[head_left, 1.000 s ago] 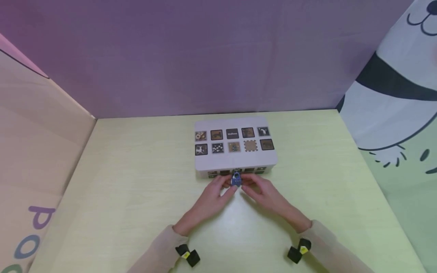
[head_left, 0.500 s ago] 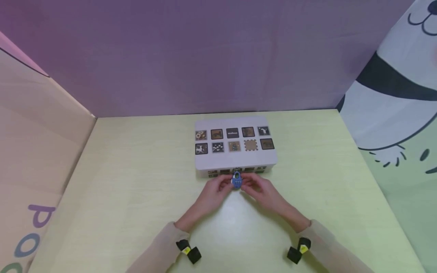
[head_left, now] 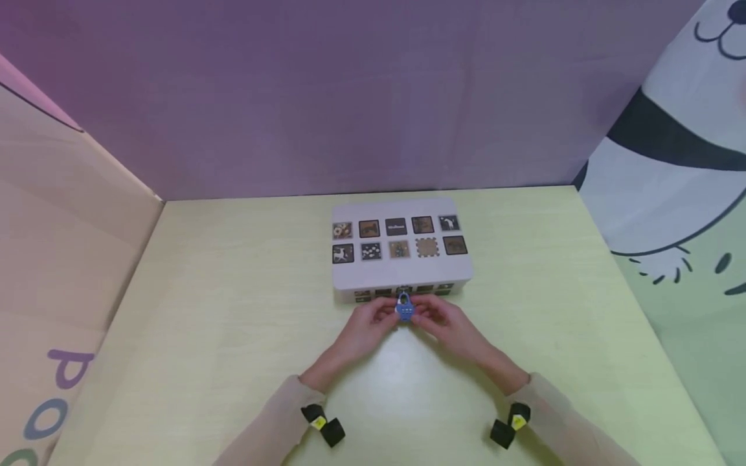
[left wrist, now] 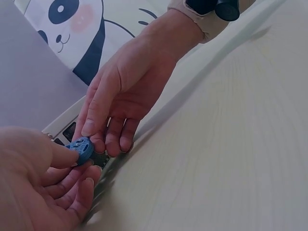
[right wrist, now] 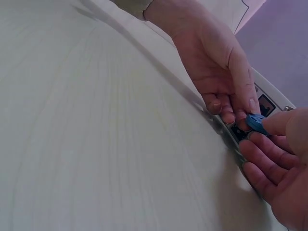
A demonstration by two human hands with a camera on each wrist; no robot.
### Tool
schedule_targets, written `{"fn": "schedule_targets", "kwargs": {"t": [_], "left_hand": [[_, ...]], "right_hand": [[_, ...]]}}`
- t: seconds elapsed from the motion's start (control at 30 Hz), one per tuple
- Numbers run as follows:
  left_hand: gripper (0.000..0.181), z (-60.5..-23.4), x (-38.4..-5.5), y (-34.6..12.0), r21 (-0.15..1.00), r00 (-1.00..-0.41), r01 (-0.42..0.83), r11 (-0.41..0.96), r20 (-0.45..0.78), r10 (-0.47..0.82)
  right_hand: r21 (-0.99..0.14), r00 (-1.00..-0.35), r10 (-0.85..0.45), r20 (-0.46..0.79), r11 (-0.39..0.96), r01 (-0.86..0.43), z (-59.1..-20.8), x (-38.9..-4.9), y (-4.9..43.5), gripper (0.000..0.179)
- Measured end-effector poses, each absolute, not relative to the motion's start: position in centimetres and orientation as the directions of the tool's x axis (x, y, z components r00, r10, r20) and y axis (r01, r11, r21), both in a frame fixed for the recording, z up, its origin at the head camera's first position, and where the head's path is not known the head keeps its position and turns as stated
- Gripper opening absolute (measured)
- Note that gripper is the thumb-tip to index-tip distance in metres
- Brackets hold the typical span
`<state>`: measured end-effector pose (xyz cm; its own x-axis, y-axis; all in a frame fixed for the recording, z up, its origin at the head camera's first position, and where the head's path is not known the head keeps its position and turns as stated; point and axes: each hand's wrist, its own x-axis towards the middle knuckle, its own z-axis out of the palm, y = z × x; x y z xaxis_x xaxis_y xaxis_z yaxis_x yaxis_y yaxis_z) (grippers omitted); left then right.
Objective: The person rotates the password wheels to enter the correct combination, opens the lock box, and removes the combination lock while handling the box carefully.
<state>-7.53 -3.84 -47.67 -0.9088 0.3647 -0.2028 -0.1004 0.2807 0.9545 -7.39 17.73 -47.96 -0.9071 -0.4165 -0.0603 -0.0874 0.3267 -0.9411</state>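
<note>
A small blue combination padlock (head_left: 405,309), its shackle upward, is at the middle of the white box's front side, overlapping the metal clasp (head_left: 404,290) there. My left hand (head_left: 362,331) pinches the padlock's left side between thumb and fingers. From the other side my right hand (head_left: 453,328) pinches its right edge. Number dials show on the padlock (left wrist: 82,148) in the left wrist view. Seen from the right wrist, the padlock (right wrist: 257,123) lies between both thumbs, fingers curled underneath. The white box (head_left: 402,277) is closed, with small square pictures on its lid.
The box stands near the back of a pale wooden table (head_left: 245,291). Behind it rises a purple cloth wall (head_left: 373,97). Printed panels flank the table, a panda panel (head_left: 688,188) on the right. Each sleeve carries a black wrist device (head_left: 322,424).
The padlock has turned so its dial face shows more toward the head camera. My left thumb has shifted from its lower front to its left side. The box has stayed put.
</note>
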Motion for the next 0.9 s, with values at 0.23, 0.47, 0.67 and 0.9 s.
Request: {"fn": "schedule_targets", "kwargs": {"t": [0.23,0.47,0.67,0.9], "left_hand": [[0.034,-47.85,-7.74,-3.84,0.954,-0.902,-0.164,0.251,-0.248,0.354],[0.035,-47.97,-7.84,-3.81,0.95,-0.894,-0.2,0.238,-0.276,0.352],[0.034,-47.78,-7.84,-3.86,0.952,-0.891,-0.206,0.228,-0.278,0.358],[0.031,-47.64,-7.97,-3.88,0.949,-0.889,-0.204,0.241,-0.282,0.36]], "right_hand": [[-0.944,-0.909,-0.409,-0.084,0.325,-0.059,-47.91,-7.5,17.57,0.033],[-0.944,-0.91,-0.403,-0.095,0.328,-0.047,-47.99,-7.55,17.53,0.032],[-0.944,-0.911,-0.403,-0.09,0.327,-0.051,-47.88,-7.58,17.48,0.032],[-0.948,-0.908,-0.41,-0.086,0.313,-0.051,-48.07,-7.63,17.54,0.031]]}}
